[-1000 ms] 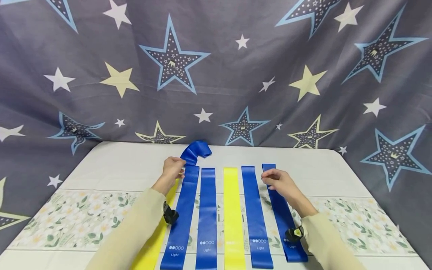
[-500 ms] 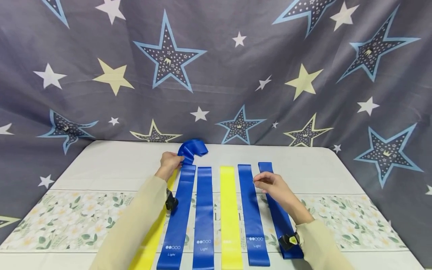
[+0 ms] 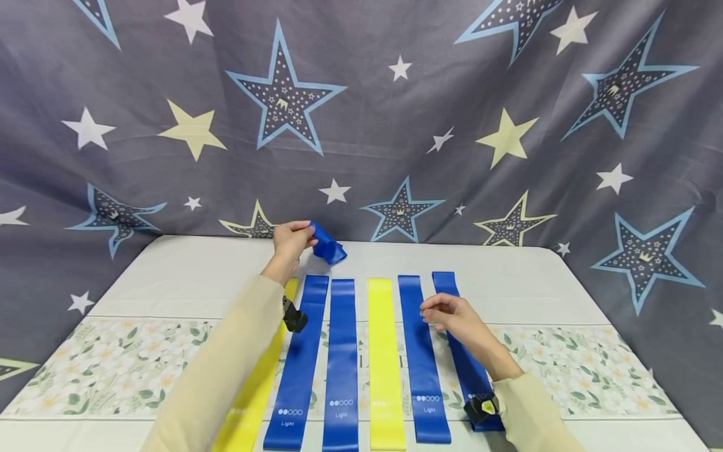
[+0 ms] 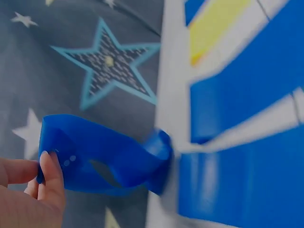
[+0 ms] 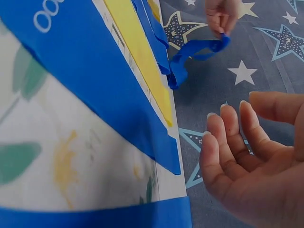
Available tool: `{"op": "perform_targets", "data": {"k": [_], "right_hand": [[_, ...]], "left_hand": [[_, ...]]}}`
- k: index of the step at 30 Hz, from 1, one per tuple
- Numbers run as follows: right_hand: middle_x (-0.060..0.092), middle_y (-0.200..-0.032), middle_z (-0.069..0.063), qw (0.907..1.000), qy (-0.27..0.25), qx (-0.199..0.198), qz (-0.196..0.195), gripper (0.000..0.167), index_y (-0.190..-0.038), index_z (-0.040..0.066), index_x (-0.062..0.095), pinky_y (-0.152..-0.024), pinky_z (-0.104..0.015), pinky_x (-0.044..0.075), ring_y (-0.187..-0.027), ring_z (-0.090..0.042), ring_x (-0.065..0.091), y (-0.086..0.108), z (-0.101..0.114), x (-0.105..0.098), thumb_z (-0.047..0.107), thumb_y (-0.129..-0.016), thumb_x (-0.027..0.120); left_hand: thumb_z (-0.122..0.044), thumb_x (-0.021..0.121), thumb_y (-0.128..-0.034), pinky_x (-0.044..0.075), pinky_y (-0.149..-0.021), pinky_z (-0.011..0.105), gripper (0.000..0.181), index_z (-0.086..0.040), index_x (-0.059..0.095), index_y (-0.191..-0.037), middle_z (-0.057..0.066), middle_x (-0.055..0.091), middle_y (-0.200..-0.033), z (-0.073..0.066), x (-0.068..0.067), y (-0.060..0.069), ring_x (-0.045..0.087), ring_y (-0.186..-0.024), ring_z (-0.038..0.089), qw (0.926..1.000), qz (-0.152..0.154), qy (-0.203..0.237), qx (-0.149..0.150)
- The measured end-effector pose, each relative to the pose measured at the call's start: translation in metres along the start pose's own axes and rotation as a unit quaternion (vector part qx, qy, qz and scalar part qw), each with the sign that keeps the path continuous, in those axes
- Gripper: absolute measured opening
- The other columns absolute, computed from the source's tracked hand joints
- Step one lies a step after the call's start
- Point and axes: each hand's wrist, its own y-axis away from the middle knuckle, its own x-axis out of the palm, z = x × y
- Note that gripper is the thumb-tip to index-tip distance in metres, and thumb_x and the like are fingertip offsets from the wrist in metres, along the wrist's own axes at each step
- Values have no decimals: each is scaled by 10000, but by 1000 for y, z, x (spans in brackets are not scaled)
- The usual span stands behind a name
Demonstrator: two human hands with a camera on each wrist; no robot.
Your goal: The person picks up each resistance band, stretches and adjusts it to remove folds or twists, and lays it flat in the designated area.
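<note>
My left hand (image 3: 292, 242) pinches one end of a loose blue resistance band (image 3: 327, 246) at the back of the table. In the left wrist view the band (image 4: 104, 156) hangs as a twisted loop from thumb and fingers, its far part on the tabletop. My right hand (image 3: 452, 314) is held over the gap between two flat blue bands on the right, holding nothing. The right wrist view shows its fingers (image 5: 230, 128) loosely bent and apart from any band. Nearest to it lie the inner blue band (image 3: 423, 364) and the outer blue band (image 3: 464, 348), partly hidden by the arm.
Left of these lie a yellow band (image 3: 384, 364), two blue bands marked "Light", and a yellow band (image 3: 248, 395) partly under my left arm. The table (image 3: 186, 270) has a floral strip (image 3: 124, 370). A star-patterned curtain (image 3: 361, 125) hangs behind.
My left hand has moved up and back, lifting the end of the loose blue band away from the row. My right hand has shifted slightly left, still holding nothing.
</note>
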Motion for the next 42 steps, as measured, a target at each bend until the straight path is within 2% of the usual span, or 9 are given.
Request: {"op": "perform_targets", "data": {"k": [5,12,17,21,24,29,33,36,42], "right_hand": [[635,-1045,-201,10000,16,-15,37,267,-1126,-97,553,-766,-304,511,-942,-269,627,-1,4,6,108,-955,540],[620,-1079,-238,9996,161,-248,34,239,-1114,-57,569,-801,-340,511,-939,-238,621,-8,19,15,128,-967,534],[619,-1047,-196,9977,142,-490,-442,199,-1105,-27,585,-780,-327,519,-866,-183,602,-18,39,28,90,-946,559],[611,-1051,-183,9887,391,-1097,-946,284,-1166,-10,565,-763,-329,520,-878,-236,607,-30,59,40,57,-896,618],[614,-1077,-197,9749,800,-1688,-1212,361,-1202,-2,549,-806,-385,528,-924,-295,625,-39,69,46,31,-858,654],[676,-977,-205,9551,1176,-2018,-1824,195,-1042,-33,643,-771,-401,545,-861,-324,661,-47,77,46,-3,-849,638],[683,-925,-213,9633,906,-1689,-1877,137,-994,-43,661,-651,-328,550,-777,-298,652,-49,80,41,35,-895,608],[677,-944,-217,9720,721,-1516,-1642,164,-1027,-40,659,-625,-257,538,-772,-254,640,-50,81,37,68,-925,589],[674,-957,-227,9803,485,-1416,-1285,207,-1056,-54,655,-627,-190,507,-746,-142,615,-49,83,32,92,-957,547]], "left_hand": [[20,570,-907,518,-593,126,300,79,581,-1201,127,588,-1040,-20,10,15,598,-551,1,9977,346,549,195],[24,575,-904,538,-583,168,271,115,566,-1160,18,603,-771,-37,23,40,610,-536,49,9916,905,844,375],[4,601,-896,544,-558,196,230,115,600,-1097,8,625,-701,-41,35,62,630,-518,71,9876,1225,913,350],[-39,608,-901,557,-569,233,240,101,617,-1096,42,639,-721,-40,45,80,651,-541,102,9866,1476,674,164],[-74,614,-905,564,-590,252,257,93,629,-1100,80,664,-775,-37,51,91,680,-613,149,9853,1677,275,164],[-117,570,-934,555,-567,238,215,57,649,-1032,104,689,-820,-35,55,98,693,-654,156,9802,1915,-250,448],[-121,517,-949,518,-542,195,197,40,626,-984,54,636,-776,-30,51,95,632,-618,95,9801,1862,-322,607],[-135,531,-946,508,-637,227,188,12,607,-1036,61,612,-882,-22,47,93,600,-748,138,9783,1759,-717,832],[-164,605,-930,480,-886,382,268,-39,567,-1163,133,580,-1153,-5,43,90,559,-1018,272,9598,1823,-1495,1524]]}}
